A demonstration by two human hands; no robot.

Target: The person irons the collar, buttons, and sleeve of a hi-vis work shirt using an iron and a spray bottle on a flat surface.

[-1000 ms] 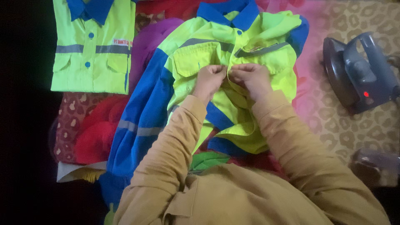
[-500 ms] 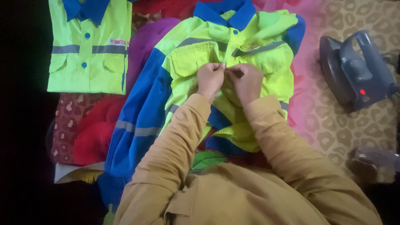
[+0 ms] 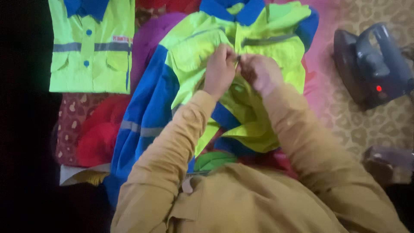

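A neon yellow work shirt [image 3: 194, 51] with blue sleeves, a blue collar and grey reflective bands lies open in front of me. My left hand [image 3: 220, 69] and my right hand [image 3: 258, 71] meet at the shirt's front opening, just below the chest band. Both pinch the two front edges together at the placket. My tan sleeves cover the shirt's lower middle. Whether a button sits between my fingers is hidden.
A folded shirt [image 3: 90, 47] of the same kind lies at the upper left. A dark blue-grey iron [image 3: 373, 64] with a red light rests on its side at the right, on a leopard-print cloth [image 3: 358, 129]. Red and purple fabric [image 3: 99, 133] lies under the shirt.
Both hands have moved up the shirt front, from pocket level to just below the chest band. The view has shifted slightly.
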